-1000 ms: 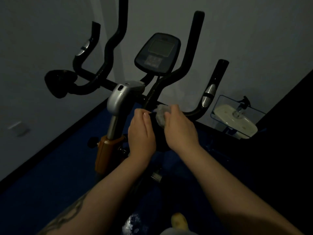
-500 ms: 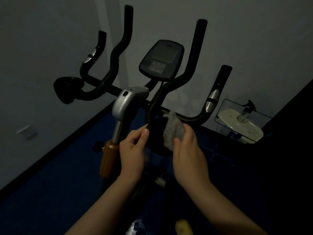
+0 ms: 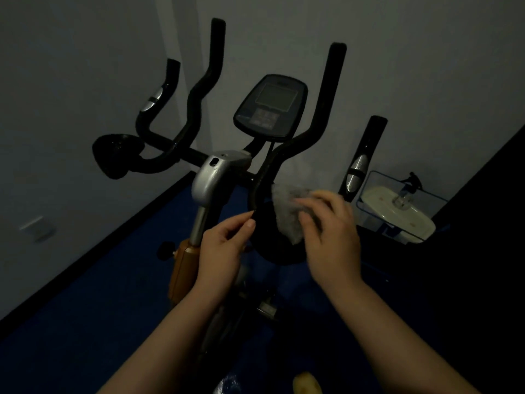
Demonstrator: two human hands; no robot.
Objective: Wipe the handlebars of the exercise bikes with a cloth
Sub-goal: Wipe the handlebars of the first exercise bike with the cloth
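Wiping is under way on the near right arm pad (image 3: 279,245) of the exercise bike, a dark, rounded cushion low on the handlebars (image 3: 287,155), just right of the silver stem clamp (image 3: 211,177). The person's right hand (image 3: 332,231) presses a pale grey cloth (image 3: 287,214) against the pad's top with fingers curled over the bunched fabric; the hand is blurred, so the exact finger hold cannot be told, though the cloth looks pinched under the fingertips. The left hand (image 3: 224,248) pinches the pad's left edge between thumb and forefinger, seemingly steadying it. Judging by this, the task is at an early or middle stage on this bike: the tall upright bars, the short outer grip with its silver sensor band (image 3: 356,172) and the left arm pad (image 3: 118,155) all stand well apart from the cloth. The next move likely calls for sliding the cloth up the curved bar beside the pad, wrapping it round the tube. The bars look foam-covered and matte, bent in an S shape; the cloth appears soft, fuzzy and crumpled. A dark console (image 3: 271,106) with a grey screen sits above the stem, between the two tall bars. A white basin-like object (image 3: 397,214) in a wire frame stands on the blue floor (image 3: 85,294) by the right wall.
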